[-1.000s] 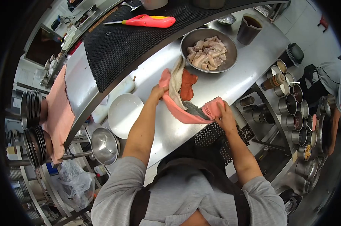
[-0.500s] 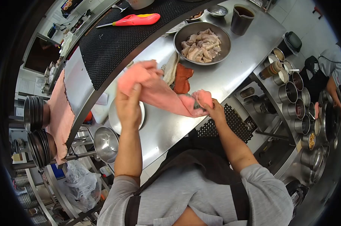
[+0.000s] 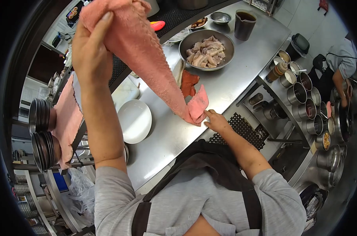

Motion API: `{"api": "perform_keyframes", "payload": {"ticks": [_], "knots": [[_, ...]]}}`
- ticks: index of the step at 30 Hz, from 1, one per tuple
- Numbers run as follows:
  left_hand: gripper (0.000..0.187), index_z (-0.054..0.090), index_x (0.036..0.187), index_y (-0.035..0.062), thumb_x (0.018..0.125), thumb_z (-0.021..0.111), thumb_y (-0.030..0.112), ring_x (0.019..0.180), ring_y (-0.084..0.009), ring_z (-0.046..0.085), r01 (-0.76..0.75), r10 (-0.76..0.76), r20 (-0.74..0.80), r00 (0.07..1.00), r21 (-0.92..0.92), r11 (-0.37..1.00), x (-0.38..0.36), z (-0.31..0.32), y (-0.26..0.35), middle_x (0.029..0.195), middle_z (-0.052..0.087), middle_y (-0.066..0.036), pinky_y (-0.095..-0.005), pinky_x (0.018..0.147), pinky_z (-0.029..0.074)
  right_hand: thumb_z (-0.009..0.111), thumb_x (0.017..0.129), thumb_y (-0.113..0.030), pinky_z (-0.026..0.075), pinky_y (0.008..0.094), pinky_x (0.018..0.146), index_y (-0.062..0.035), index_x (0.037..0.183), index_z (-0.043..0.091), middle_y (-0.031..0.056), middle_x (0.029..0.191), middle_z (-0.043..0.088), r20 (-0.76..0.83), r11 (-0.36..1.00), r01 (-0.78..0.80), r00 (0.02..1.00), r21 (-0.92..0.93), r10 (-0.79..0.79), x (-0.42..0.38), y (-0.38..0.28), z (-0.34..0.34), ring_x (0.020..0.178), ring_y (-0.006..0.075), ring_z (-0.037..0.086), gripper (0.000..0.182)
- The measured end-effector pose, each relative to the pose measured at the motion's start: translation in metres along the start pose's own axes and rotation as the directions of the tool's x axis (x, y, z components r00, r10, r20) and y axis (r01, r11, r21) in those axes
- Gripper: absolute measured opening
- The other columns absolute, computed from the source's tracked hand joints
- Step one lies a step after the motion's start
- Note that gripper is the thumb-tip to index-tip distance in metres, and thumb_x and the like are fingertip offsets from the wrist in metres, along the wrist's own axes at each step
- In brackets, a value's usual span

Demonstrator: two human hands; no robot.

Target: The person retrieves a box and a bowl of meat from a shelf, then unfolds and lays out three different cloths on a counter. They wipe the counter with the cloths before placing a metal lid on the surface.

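A pink towel (image 3: 149,59) stretches slantwise between my two hands above the steel counter (image 3: 162,145). My left hand (image 3: 92,53), raised at the upper left, grips its wide end with the thumb on top. At the narrow, folded end, my right hand (image 3: 217,120) pinches the cloth low over the counter's front edge. Behind the towel lie a red-brown cloth (image 3: 189,82) and a whitish cloth (image 3: 177,72), both partly hidden. Left of the towel sits a white plate (image 3: 135,122).
A metal bowl of pale meat pieces (image 3: 207,53) and a dark jug (image 3: 245,25) stand at the back. Stacked dark plates (image 3: 40,116) are at the left beside another pink towel (image 3: 66,118). Several metal pots (image 3: 296,94) line the right, where another person (image 3: 340,63) stands.
My left hand has risen up and left, pulling the towel longer and straighter. My right hand has shifted slightly left and down, still at its narrow end. The white plate shows more fully.
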State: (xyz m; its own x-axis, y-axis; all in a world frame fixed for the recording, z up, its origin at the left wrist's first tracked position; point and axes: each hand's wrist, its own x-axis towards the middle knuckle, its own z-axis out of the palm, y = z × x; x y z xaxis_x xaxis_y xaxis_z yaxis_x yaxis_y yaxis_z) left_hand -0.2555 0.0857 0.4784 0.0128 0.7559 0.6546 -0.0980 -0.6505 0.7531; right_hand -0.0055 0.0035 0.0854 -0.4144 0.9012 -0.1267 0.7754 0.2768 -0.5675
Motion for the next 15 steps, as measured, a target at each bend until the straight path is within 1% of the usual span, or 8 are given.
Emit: {"api": "perform_keyframes", "payload": {"ticks": [2, 4, 6, 8, 10, 12, 13, 15], "knots": [[0.032, 0.051, 0.122, -0.0040, 0.091, 0.054, 0.006, 0.110, -0.0185, 0.056, 0.017, -0.016, -0.004, 1.000, 0.059, 0.998, 0.009, 0.004, 0.011, 0.118, 0.058, -0.013, -0.0307, 0.098, 0.041, 0.063, 0.080, -0.022, 0.049, 0.0428, 0.084, -0.0051, 0.126, 0.050, 0.0175, 0.110, 0.057, -0.033, 1.000, -0.007, 0.999, 0.014, 0.007, 0.003, 0.000, -0.003, 0.098, 0.0362, 0.059, 0.051], [0.031, 0.052, 0.121, -0.0046, 0.092, 0.053, 0.006, 0.110, -0.0189, 0.056, 0.067, -0.078, 0.045, 0.996, 0.219, 0.973, 0.017, 0.003, 0.012, 0.118, 0.058, -0.013, -0.0318, 0.100, 0.040, 0.062, 0.080, -0.021, 0.049, 0.0427, 0.084, -0.0041, 0.122, 0.053, 0.0173, 0.108, 0.059, -0.061, 0.999, -0.005, 0.998, 0.034, 0.007, 0.007, 0.000, -0.006, 0.096, 0.0361, 0.059, 0.046], [0.034, 0.052, 0.122, -0.0050, 0.091, 0.055, 0.008, 0.112, -0.0207, 0.056, 0.022, -0.037, 0.055, 0.998, 0.248, 0.969, 0.019, 0.009, 0.008, 0.117, 0.059, -0.014, -0.0315, 0.099, 0.040, 0.061, 0.081, -0.019, 0.049, 0.0426, 0.084, -0.0023, 0.110, 0.061, 0.0179, 0.103, 0.061, -0.297, 0.985, 0.037, 0.955, 0.169, 0.015, 0.015, 0.003, -0.013, 0.096, 0.0362, 0.060, 0.034], [0.027, 0.052, 0.116, 0.0011, 0.090, 0.052, 0.006, 0.097, -0.0266, 0.061, -0.224, 0.214, 0.205, 0.955, 0.028, 0.974, 0.019, 0.031, 0.020, 0.106, 0.060, -0.016, -0.0363, 0.088, 0.050, 0.063, 0.081, -0.022, 0.048, 0.0414, 0.084, -0.0014, 0.104, 0.065, 0.0195, 0.102, 0.063, -0.363, 0.970, 0.040, 0.930, 0.238, 0.051, 0.025, -0.016, -0.040, 0.096, 0.0368, 0.059, 0.031], [0.026, 0.052, 0.115, -0.0009, 0.090, 0.051, 0.005, 0.096, -0.0263, 0.061, -0.195, 0.194, 0.140, 0.971, -0.007, 0.981, 0.030, 0.032, 0.038, 0.103, 0.061, -0.017, -0.0367, 0.088, 0.050, 0.069, 0.079, -0.031, 0.047, 0.0401, 0.086, -0.0020, 0.110, 0.063, 0.0192, 0.105, 0.063, -0.448, 0.901, 0.203, 0.894, 0.384, -0.010, 0.036, -0.040, -0.071, 0.096, 0.0365, 0.060, 0.042], [0.026, 0.052, 0.115, -0.0009, 0.088, 0.051, 0.002, 0.097, -0.0250, 0.061, -0.151, 0.217, 0.425, 0.879, -0.183, 0.971, 0.037, 0.036, 0.065, 0.102, 0.062, -0.015, -0.0365, 0.087, 0.050, 0.075, 0.072, -0.042, 0.047, 0.0378, 0.086, -0.0013, 0.114, 0.062, 0.0178, 0.108, 0.063, -0.559, 0.868, 0.339, 0.825, 0.363, -0.088, 0.046, -0.075, -0.099, 0.098, 0.0337, 0.061, 0.060], [0.026, 0.053, 0.115, -0.0029, 0.089, 0.051, 0.003, 0.096, -0.0238, 0.062, -0.130, 0.214, 0.445, 0.869, -0.212, 0.968, 0.041, 0.037, 0.073, 0.103, 0.062, -0.014, -0.0334, 0.087, 0.050, 0.075, 0.072, -0.042, 0.047, 0.0378, 0.086, -0.0013, 0.114, 0.062, 0.0178, 0.108, 0.063, -0.562, 0.868, 0.344, 0.822, 0.359, -0.094, 0.054, -0.094, -0.110, 0.098, 0.0337, 0.061, 0.060], [0.026, 0.053, 0.114, -0.0043, 0.090, 0.051, 0.004, 0.095, -0.0235, 0.062, -0.140, 0.224, 0.368, 0.902, -0.242, 0.960, 0.060, 0.037, 0.080, 0.103, 0.062, -0.015, -0.0321, 0.088, 0.050, 0.079, 0.066, -0.046, 0.049, 0.0359, 0.084, 0.0000, 0.111, 0.064, 0.0159, 0.104, 0.066, -0.635, 0.689, 0.536, 0.760, 0.488, -0.141, 0.068, -0.128, -0.127, 0.096, 0.0281, 0.064, 0.066]]}}
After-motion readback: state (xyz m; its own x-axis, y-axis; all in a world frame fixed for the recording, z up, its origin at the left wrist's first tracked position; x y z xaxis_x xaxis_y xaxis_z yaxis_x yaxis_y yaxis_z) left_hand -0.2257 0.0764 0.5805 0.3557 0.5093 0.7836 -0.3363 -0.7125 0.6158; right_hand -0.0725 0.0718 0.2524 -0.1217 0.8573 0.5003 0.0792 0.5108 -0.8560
